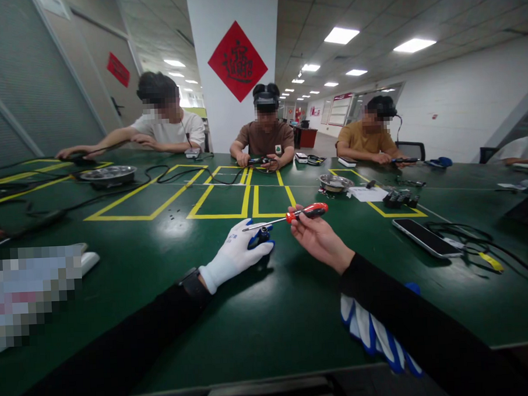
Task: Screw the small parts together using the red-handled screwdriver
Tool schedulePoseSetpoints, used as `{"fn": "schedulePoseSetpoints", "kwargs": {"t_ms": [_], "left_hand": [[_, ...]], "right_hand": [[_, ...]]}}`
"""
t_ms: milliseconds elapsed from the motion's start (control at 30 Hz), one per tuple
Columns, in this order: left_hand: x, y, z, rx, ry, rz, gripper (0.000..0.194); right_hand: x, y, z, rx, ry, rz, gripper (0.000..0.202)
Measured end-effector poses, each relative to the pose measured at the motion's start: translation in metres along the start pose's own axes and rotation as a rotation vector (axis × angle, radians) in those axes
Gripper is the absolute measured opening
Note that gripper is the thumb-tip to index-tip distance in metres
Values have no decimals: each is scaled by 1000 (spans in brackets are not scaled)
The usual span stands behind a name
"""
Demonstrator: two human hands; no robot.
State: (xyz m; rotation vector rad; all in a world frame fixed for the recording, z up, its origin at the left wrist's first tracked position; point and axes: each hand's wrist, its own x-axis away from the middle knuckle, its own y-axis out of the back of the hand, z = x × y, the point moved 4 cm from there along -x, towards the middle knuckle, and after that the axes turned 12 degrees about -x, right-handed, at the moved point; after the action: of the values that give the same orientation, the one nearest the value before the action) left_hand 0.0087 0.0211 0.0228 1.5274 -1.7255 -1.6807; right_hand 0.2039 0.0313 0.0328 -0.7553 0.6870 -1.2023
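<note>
Far left: a pixelated patch (34, 295) covers the table's left edge, with a small white object (88, 261) lying just beside it.
Table: a green table (261, 326) with yellow taped rectangles (229, 202) takes up most of the view; black cables (115, 193) trail across its left half toward a metal tray (108, 174).
Left hand: the left hand (235, 254), in a white glove, rests on the table and is closed around a small dark part (262, 233), pinning it in place.
Screwdriver: a red-handled screwdriver (297, 215) lies nearly level above the table, its thin shaft pointing left so that the tip sits at the dark part.
Right hand: the right hand (318, 236) is bare, and its fingers are wrapped around the red handle.
Progress: judging by the tip meeting the part, a screw is being worked; whether it is going in or coming out, and how many remain, cannot be told.
Spare glove: a white and blue glove (375, 336) lies near the table's front edge, partly under the right sleeve.
Open room: bare green surface lies between the two forearms and just ahead of the hands.
Right side: a phone (425, 236) lies flat near the right hand, with a cable and a yellow tag (489, 261) further right.
Across: three people sit at the far edge, with a metal bowl (335, 183), a paper sheet (369, 193) and small black parts (399, 199) in front of them.
</note>
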Motion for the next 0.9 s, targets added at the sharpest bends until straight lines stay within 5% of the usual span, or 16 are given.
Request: {"fn": "schedulePoseSetpoints", "kwargs": {"t_ms": [167, 300, 467, 900], "left_hand": [[-2, 2, -4, 40, -47, 40, 40], [-2, -4, 0, 8, -42, 36, 52], [-1, -7, 3, -1, -37, -5, 65], [-3, -5, -1, 194, -65, 23, 49]], "right_hand": [[1, 3, 4, 28, 121, -48, 9], [4, 3, 6, 117, 259, -36, 22], [13, -9, 3, 253, 421, 72, 26], [40, -37, -3, 539, 588, 407, 19]]}}
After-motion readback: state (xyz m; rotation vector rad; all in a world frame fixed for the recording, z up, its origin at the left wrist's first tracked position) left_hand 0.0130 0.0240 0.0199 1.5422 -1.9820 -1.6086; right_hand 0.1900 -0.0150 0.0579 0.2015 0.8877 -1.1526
